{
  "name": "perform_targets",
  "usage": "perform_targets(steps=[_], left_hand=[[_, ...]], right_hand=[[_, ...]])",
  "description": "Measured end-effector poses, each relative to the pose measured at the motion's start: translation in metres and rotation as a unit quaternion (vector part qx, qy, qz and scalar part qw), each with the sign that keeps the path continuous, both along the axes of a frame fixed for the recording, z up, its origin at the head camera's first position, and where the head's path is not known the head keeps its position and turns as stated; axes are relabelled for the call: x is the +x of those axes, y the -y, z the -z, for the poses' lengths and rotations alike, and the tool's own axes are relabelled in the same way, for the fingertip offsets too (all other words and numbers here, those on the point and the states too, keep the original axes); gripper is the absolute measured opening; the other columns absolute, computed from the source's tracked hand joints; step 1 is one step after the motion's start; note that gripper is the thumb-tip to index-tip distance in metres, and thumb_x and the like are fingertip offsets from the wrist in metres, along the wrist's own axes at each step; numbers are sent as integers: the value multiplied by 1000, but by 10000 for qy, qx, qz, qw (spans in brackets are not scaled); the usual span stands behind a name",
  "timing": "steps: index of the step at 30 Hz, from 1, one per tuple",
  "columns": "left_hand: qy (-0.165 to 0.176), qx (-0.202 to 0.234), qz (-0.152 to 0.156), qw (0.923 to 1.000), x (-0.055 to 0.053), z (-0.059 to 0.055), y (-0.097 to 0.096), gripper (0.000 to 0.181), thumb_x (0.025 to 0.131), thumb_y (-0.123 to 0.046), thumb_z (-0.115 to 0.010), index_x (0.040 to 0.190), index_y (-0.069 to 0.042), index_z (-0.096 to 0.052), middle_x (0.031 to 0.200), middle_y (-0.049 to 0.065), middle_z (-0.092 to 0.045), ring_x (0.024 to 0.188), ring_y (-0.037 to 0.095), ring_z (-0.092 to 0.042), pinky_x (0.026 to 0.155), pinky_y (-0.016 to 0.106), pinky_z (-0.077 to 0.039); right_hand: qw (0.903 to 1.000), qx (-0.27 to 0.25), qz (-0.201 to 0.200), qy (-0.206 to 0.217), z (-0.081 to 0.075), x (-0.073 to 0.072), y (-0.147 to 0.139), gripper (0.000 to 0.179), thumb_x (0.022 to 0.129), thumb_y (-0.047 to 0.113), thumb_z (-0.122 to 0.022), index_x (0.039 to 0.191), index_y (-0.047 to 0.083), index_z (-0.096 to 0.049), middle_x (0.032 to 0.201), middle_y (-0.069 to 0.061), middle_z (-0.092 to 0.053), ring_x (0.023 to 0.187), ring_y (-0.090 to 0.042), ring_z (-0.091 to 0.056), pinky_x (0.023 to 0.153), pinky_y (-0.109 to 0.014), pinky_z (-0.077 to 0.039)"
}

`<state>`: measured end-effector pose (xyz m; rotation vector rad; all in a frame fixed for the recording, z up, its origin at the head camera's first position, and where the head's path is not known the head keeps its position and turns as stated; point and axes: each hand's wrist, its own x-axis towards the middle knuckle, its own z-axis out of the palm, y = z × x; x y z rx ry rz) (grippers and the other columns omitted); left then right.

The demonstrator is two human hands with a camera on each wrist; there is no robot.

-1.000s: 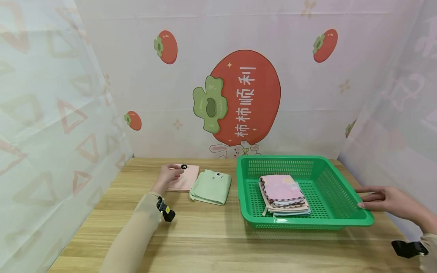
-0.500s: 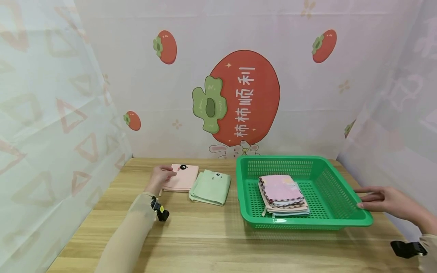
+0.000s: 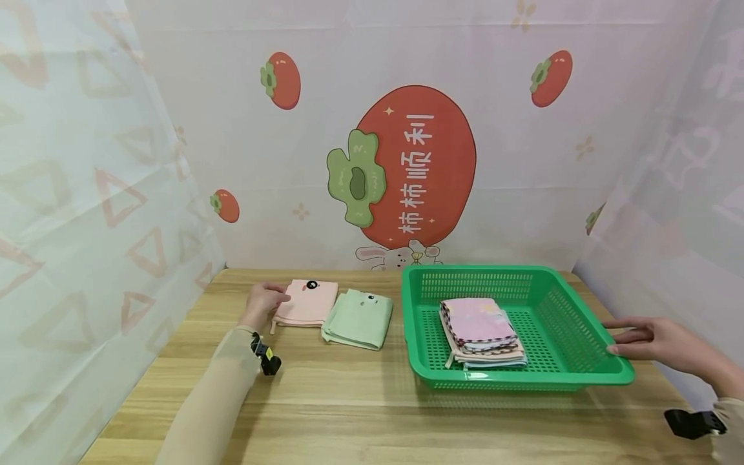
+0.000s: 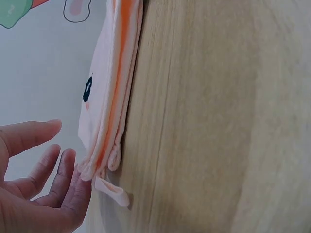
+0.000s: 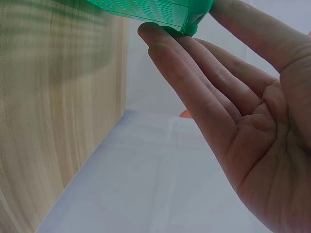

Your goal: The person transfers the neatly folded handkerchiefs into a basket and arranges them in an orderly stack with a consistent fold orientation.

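The left hand (image 3: pixel 263 303), fingers parted and loosely bent around nothing, reached the left edge of the folded pink towel (image 3: pixel 306 303), fingertips by its hanging loop (image 4: pixel 114 192); contact was unclear. A folded green towel (image 3: pixel 360 320) lay beyond. The right hand's (image 3: pixel 657 342) nearly straight fingers touched the green plastic basket's (image 3: pixel 517 378) rim.

Both arms reach forward, with the left hand (image 3: pixel 263 303) on the far left and the right hand (image 3: pixel 659 342) on the right.
The left arm (image 3: pixel 200 394) slants in from the near left; its hand's grip is loose, the fingers slightly bent with gaps between them. The right arm (image 3: pixel 721 374) enters at the near right, its hand pointing left, fingers long and almost straight, thumb held apart from them.
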<state>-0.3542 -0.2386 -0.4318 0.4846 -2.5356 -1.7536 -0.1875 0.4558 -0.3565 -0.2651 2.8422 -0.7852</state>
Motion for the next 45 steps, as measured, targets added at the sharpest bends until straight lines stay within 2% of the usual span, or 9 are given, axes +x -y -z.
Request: perform_targets(steps=[5, 9, 17, 21, 31, 37, 41, 45], left_hand=[[31, 77, 64, 9999, 2, 0, 4, 37, 83, -2, -67, 117, 5, -57, 100, 9, -55, 86, 22, -51, 68, 27, -45], [70, 90, 115, 9999, 4, 1, 5, 38, 83, -1, -67, 118, 7, -56, 93, 7, -53, 80, 19, -50, 64, 26, -46], [205, 22, 190, 9996, 5, 0, 4, 41, 81, -2, -68, 119, 5, -56, 104, 13, -55, 81, 17, -52, 62, 22, -47], [223, -1, 233, 9995, 6, -1, 4, 42, 78, 0, -69, 118, 6, -54, 102, 14, -54, 76, 16, -50, 59, 21, -46], [233, -115, 177, 9995, 0, 11, 8, 49, 78, 3, -69, 122, 4, -50, 103, 14, -51, 75, 15, -49, 58, 22, -45], [249, -74, 194, 9995, 2, 10, 6, 53, 77, 4, -68, 125, 6, -47, 110, 19, -51, 74, 16, -50, 57, 22, -46], [324, -353, 223, 9986, 0, 10, 5, 51, 78, 1, -68, 125, 6, -48, 117, 22, -51, 81, 20, -50, 59, 23, -45], [401, -616, 182, 9971, -1, 10, 3, 47, 78, -2, -69, 121, 5, -50, 115, 21, -52, 88, 24, -50, 62, 23, -44]], right_hand=[[10000, 10, 8, -10, -1, 0, 1, 62, 93, 26, -61, 134, -16, -40, 111, -29, -64, 82, 7, -62, 67, -27, -56], [10000, -21, 12, 10, 1, -1, -1, 64, 92, 30, -62, 135, -14, -41, 112, -29, -63, 83, 7, -62, 67, -26, -56], [10000, -47, -12, 16, 2, -1, -2, 65, 92, 31, -62, 135, -13, -41, 114, -29, -63, 84, 8, -61, 67, -25, -55], [10000, -29, -32, 0, 1, -1, -1, 64, 92, 30, -62, 135, -13, -41, 114, -29, -63, 84, 9, -61, 67, -25, -55], [10000, -37, -39, 23, 1, -2, -3, 64, 92, 30, -62, 135, -13, -41, 113, -28, -63, 84, 8, -62, 67, -26, -55], [10000, -23, -11, 52, 4, -2, -4, 65, 92, 31, -62, 136, -12, -41, 113, -28, -63, 84, 8, -62, 67, -26, -55], [10000, -18, 4, 33, 3, -2, -3, 65, 92, 31, -62, 136, -12, -41, 114, -29, -62, 84, 9, -61, 67, -26, -55], [10000, 16, 26, 37, 2, -1, -3, 65, 92, 32, -62, 136, -11, -42, 115, -30, -62, 84, 10, -60, 67, -26, -56]])
